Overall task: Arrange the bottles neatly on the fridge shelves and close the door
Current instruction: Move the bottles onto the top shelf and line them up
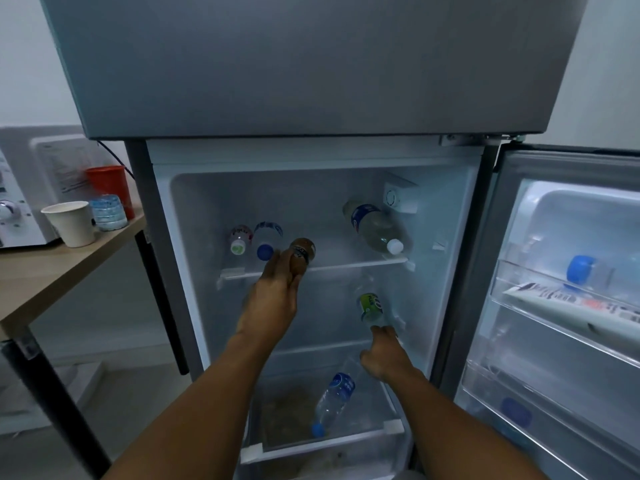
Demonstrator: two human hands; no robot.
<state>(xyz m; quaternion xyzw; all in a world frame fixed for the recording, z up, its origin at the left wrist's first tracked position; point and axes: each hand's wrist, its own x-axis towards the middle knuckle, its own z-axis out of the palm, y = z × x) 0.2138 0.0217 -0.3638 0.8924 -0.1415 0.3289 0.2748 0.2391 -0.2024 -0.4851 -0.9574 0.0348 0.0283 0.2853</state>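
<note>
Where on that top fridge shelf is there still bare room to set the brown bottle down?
The top shelf is bare in the middle, between the brown bottle in the left hand and the big lying bottle at right. The left end is crowded: two small bottles stand together.

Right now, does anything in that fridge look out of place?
Yes. The big pale bottle lies on its side on the top shelf, unlike the upright ones beside it, and a blue-capped bottle lies tipped in the bottom drawer.

The top shelf (363, 266) carries two upright bottles (254, 239) at left (side by side) and a large bottle (377, 228) lying at right.
</note>
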